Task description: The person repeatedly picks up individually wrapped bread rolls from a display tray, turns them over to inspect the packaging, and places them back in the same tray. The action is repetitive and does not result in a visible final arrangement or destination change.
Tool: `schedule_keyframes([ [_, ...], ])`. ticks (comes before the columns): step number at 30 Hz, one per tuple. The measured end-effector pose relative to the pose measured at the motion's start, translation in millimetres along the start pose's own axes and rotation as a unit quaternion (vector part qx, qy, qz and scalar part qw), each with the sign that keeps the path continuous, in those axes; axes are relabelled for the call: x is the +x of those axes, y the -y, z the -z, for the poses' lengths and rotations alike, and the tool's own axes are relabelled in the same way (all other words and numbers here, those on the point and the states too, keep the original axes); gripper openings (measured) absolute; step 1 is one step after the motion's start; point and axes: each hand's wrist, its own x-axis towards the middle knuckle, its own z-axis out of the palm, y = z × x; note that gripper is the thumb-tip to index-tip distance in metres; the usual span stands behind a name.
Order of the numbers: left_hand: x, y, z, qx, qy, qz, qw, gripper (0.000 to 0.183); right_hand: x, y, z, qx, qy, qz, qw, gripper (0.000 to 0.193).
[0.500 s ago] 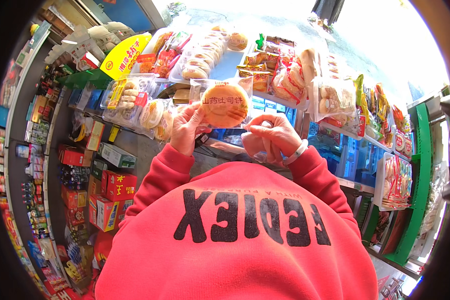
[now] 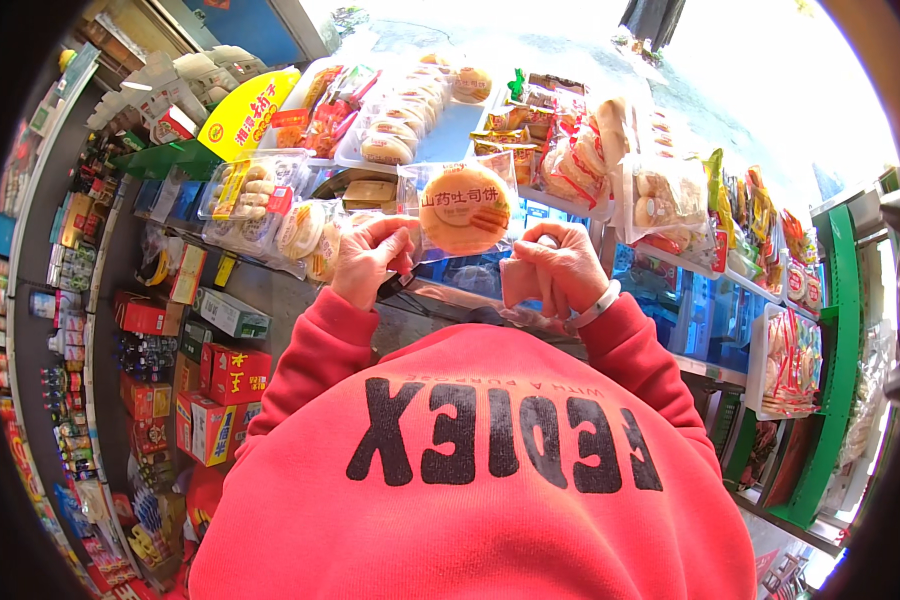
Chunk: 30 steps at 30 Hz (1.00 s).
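Note:
A round golden cake in a clear wrapper (image 2: 464, 209) is held upright in front of me, its printed face toward me. My left hand (image 2: 372, 258) pinches the wrapper's left edge near the lower corner between thumb and fingertips. My right hand (image 2: 566, 265) is closed on a folded pale pink cloth (image 2: 521, 282), most of it tucked under the fingers. Its thumb and fingertips sit by the wrapper's lower right corner; I cannot tell whether they touch it. A white band (image 2: 599, 302) circles my right wrist.
Behind the cake is a display with a tray of wrapped round cakes (image 2: 395, 128) and bagged snacks (image 2: 573, 155). Clear packs of pastries (image 2: 254, 195) lie by my left hand. Blue bins (image 2: 660, 290) stand at right, red boxes (image 2: 238, 372) and stocked shelves at left.
The wrapped cake has shifted slightly right. My left hand has slid from the cake's side to the wrapper's edge. My right hand has moved a little right with the cloth.

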Motion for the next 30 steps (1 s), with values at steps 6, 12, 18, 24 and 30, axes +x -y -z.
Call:
schedule_keyframes([
  [6,4.9,4.2,8.3,0.047,-0.013,-0.046,0.998,0.013,4.3,-11.8,4.4,-0.040,-0.023,0.036,0.998,0.014],
  [12,3.0,9.8,8.9,0.032,-0.011,-0.033,0.999,0.011,-0.5,-10.1,8.0,-0.063,-0.016,0.035,0.997,0.010],
  [18,3.4,9.9,4.9,-0.086,0.008,-0.001,0.996,0.022,-3.8,-10.2,11.4,-0.041,0.038,0.054,0.997,0.008],
  [24,-0.1,-7.8,-13.5,-0.207,0.090,-0.010,0.974,0.043,-6.6,-18.9,19.3,-0.061,0.087,0.079,0.991,0.006],
  [30,1.4,-1.8,-16.1,-0.181,0.117,-0.018,0.976,0.033,-7.5,-5.0,27.8,-0.116,0.073,0.041,0.990,0.017],
])
